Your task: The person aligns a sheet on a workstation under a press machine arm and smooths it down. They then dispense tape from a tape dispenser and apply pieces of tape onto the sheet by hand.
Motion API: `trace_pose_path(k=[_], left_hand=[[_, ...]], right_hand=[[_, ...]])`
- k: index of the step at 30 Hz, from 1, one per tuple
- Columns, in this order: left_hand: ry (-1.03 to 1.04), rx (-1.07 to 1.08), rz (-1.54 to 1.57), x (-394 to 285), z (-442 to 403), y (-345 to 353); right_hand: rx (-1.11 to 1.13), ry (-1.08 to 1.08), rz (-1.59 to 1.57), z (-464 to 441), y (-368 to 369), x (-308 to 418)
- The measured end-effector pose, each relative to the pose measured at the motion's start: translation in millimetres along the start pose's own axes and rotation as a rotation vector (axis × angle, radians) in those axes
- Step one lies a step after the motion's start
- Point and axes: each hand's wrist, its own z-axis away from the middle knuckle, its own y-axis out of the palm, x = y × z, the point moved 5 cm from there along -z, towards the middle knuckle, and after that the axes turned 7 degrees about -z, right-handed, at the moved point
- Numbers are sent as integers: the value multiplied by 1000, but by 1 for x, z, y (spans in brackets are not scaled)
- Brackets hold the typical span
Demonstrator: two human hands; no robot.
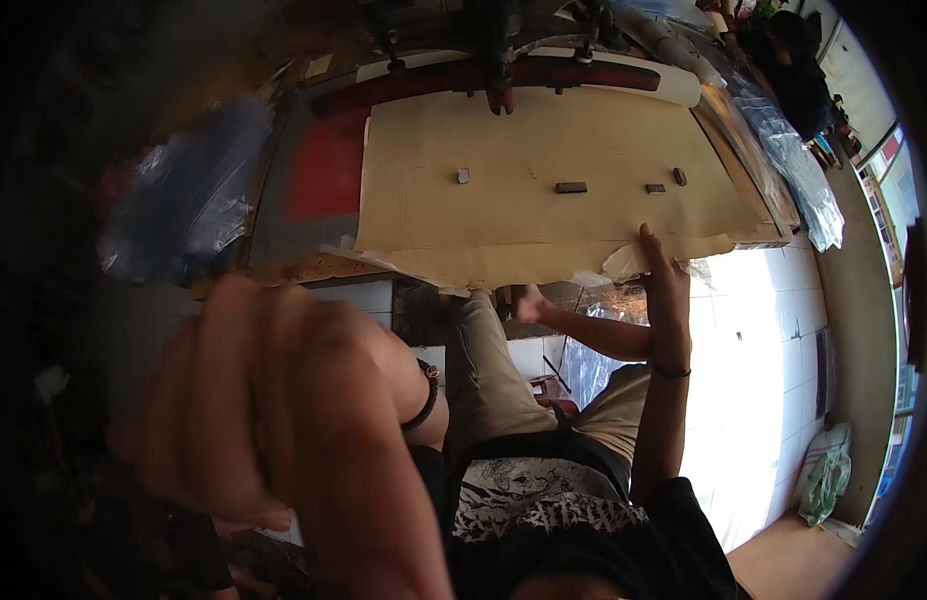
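A large tan sheet (543, 140) lies over the table, its near edge torn and uneven. Small dark metal blocks (571, 188) and a lighter one (463, 176) rest on it. My right hand (667, 285) is at the sheet's near edge, one digit stretched on top; its other fingers are hidden. My left hand (273, 390) is raised close to the camera, large and blurred, with fingers curled. Whatever it may hold is hidden.
A red clamp-like bar (483, 84) crosses the table's back. Beside it, a red patch (328, 165) shows left of the sheet. Clear plastic (198, 190) hangs at left, more (798, 170) at right. A green bag (825, 480) sits on the floor.
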Motion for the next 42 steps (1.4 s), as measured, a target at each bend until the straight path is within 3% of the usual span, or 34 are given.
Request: trace_pose_path(k=[5,8,11,15,20,22,24,26,28,29,30,33,34,38,41,42], left_hand=[[116,-359,-411,-12,23,-41],[96,-395,-479,-19,25,-54],[74,-392,-495,-21,25,-62],[27,-305,-869,-42,4,-71],[37,-131,-1361,-72,-46,-101],[-14,-266,-1533,-65,-56,-142],[-196,-381,-1617,-60,-51,-207],[-521,-586,-1622,-65,-29,-286],[-827,-652,-1642,-70,2,-339],[-965,-741,-1487,-76,21,-360],[-1064,-828,-1393,-80,39,-372],[-1143,-817,-1405,-83,87,-406],[-1247,-831,-1106,-79,92,-408],[-1086,-952,-753,-79,101,-416],[-1025,-899,-815,-89,132,-442],[-1020,-900,-831,-88,132,-437]], right_hand=[[155,99,19,-1,-14,-15],[271,4,-85,11,-18,-11],[505,-38,44,24,-28,-3],[605,-95,273,28,-65,10],[378,-248,279,12,-94,62],[293,-335,329,0,-89,91],[267,-430,328,-23,-78,120],[199,-494,377,-71,-77,140],[121,-490,360,-129,-82,157],[84,-499,361,-164,-87,160],[72,-464,407,-199,-92,159],[80,-372,518,-297,-102,139],[115,-298,608,-307,-90,134],[306,-200,946,-377,-55,105],[328,-323,979,-375,-38,116],[359,-216,1012,-377,-40,118]])
